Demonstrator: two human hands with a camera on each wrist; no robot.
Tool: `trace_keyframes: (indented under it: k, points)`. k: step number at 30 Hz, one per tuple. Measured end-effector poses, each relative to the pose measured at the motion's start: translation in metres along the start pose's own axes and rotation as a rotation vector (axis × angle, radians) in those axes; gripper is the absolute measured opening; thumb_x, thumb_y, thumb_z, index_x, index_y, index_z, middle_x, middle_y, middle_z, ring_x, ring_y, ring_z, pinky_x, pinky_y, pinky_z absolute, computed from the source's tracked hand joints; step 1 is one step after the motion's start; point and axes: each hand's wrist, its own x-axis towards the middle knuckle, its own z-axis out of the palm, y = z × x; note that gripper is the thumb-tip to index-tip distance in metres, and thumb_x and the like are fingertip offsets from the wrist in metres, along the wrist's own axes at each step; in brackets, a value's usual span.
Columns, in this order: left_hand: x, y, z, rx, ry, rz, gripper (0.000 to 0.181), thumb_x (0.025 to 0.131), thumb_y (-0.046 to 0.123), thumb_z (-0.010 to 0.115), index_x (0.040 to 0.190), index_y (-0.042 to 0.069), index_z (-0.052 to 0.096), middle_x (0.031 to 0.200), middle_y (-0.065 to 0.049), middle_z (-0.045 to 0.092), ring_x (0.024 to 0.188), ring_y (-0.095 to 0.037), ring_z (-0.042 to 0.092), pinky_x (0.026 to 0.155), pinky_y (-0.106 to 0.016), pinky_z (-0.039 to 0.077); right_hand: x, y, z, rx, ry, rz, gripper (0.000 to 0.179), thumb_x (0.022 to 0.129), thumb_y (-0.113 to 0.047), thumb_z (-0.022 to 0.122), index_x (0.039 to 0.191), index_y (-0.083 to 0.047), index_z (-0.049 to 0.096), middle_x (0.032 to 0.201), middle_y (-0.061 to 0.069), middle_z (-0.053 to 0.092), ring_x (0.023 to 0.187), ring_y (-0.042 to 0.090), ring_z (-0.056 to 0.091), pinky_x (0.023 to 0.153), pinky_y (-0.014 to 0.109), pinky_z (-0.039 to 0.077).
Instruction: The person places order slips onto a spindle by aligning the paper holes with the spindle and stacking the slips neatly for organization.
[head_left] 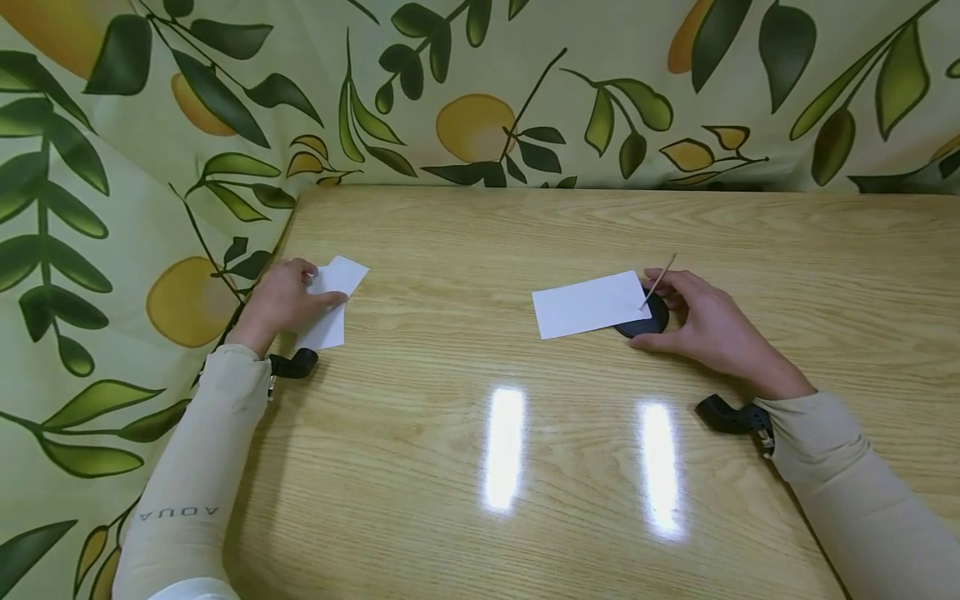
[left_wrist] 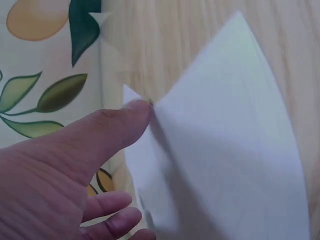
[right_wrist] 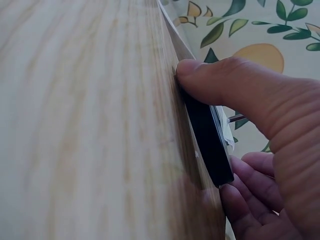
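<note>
My left hand (head_left: 281, 302) pinches white paper (head_left: 332, 327) at the table's left side. Its thumb lies across the front in the left wrist view, where the paper (left_wrist: 225, 135) bends; whether it is one folded piece or overlapping slips I cannot tell. My right hand (head_left: 708, 325) holds the edge of a paper spike's round black base (head_left: 658, 318) between thumb and fingers. A thin rod (head_left: 662, 279) rises from it at a slant, through the right end of a rectangular white slip (head_left: 585, 306). From the side, the base (right_wrist: 207, 135) sits on or just above the tabletop.
The wood-grain table (head_left: 420, 350) meets a leaf-and-fruit patterned cloth (head_left: 600, 50) at the back and left. Black wrist cameras, such as the one on the right wrist (head_left: 723, 414), sit low near the tabletop. Two bright light reflections lie on the front half.
</note>
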Motion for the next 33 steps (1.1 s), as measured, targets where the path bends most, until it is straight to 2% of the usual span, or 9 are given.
trace_keyframes:
  k: [4, 9, 13, 18, 24, 29, 33]
  points:
    - [0.0021, -0.0017, -0.0002, -0.01, -0.024, -0.03, 0.082, 0.084, 0.057, 0.068, 0.133, -0.005, 0.046, 0.128, -0.024, 0.052, 0.106, -0.034, 0.049, 0.088, -0.05, 0.047, -0.0011, 0.0007, -0.0003, -0.001, 0.007, -0.003, 0.094, 0.067, -0.04, 0.089, 0.144, -0.011, 0.044, 0.128, 0.016, 0.055, 0.107, 0.029, 0.052, 0.089, 0.043, 0.039]
    - [0.0032, -0.0009, -0.0006, -0.019, -0.025, -0.034, 0.08, 0.084, 0.054, 0.069, 0.132, -0.007, 0.047, 0.13, -0.027, 0.052, 0.108, -0.037, 0.051, 0.09, -0.052, 0.047, -0.0026, 0.0011, -0.0015, -0.008, 0.012, 0.002, 0.093, 0.067, -0.042, 0.088, 0.144, -0.012, 0.045, 0.128, 0.015, 0.055, 0.104, 0.026, 0.051, 0.085, 0.033, 0.036]
    - [0.0036, -0.0015, -0.0012, -0.028, -0.024, -0.029, 0.076, 0.085, 0.052, 0.07, 0.129, -0.006, 0.049, 0.127, -0.028, 0.053, 0.108, -0.037, 0.052, 0.09, -0.052, 0.047, -0.0024, 0.001, -0.0023, 0.005, 0.011, -0.001, 0.092, 0.068, -0.042, 0.088, 0.144, -0.012, 0.045, 0.133, 0.015, 0.054, 0.109, 0.027, 0.053, 0.089, 0.035, 0.038]
    - [0.0038, -0.0031, -0.001, -0.045, -0.033, -0.041, 0.073, 0.084, 0.052, 0.07, 0.126, -0.004, 0.049, 0.124, -0.027, 0.053, 0.105, -0.036, 0.053, 0.085, -0.048, 0.049, -0.0004, 0.0007, -0.0025, 0.025, 0.006, -0.012, 0.091, 0.068, -0.041, 0.088, 0.143, -0.011, 0.045, 0.136, 0.015, 0.053, 0.116, 0.029, 0.053, 0.094, 0.044, 0.041]
    - [0.0048, -0.0023, 0.0015, -0.054, -0.029, -0.049, 0.069, 0.085, 0.05, 0.071, 0.124, -0.003, 0.049, 0.124, -0.026, 0.054, 0.102, -0.036, 0.054, 0.077, -0.042, 0.05, 0.0001, 0.0023, -0.0024, 0.04, 0.001, -0.015, 0.091, 0.068, -0.04, 0.088, 0.143, -0.01, 0.045, 0.137, 0.017, 0.052, 0.119, 0.032, 0.053, 0.097, 0.05, 0.042]
    - [0.0033, -0.0034, 0.0035, -0.098, -0.029, -0.061, 0.074, 0.083, 0.05, 0.072, 0.126, -0.003, 0.043, 0.125, -0.026, 0.05, 0.101, -0.036, 0.054, 0.069, -0.035, 0.052, -0.0003, 0.0038, -0.0009, 0.045, 0.002, -0.016, 0.091, 0.068, -0.04, 0.088, 0.142, -0.01, 0.045, 0.136, 0.017, 0.053, 0.119, 0.033, 0.053, 0.098, 0.05, 0.042]
    - [0.0024, -0.0035, 0.0053, -0.132, -0.013, -0.084, 0.08, 0.082, 0.048, 0.075, 0.13, -0.003, 0.037, 0.128, -0.028, 0.047, 0.102, -0.038, 0.054, 0.069, -0.036, 0.052, -0.0004, 0.0042, 0.0001, 0.046, 0.005, -0.013, 0.09, 0.068, -0.04, 0.088, 0.142, -0.011, 0.045, 0.136, 0.014, 0.053, 0.12, 0.03, 0.053, 0.098, 0.047, 0.042]
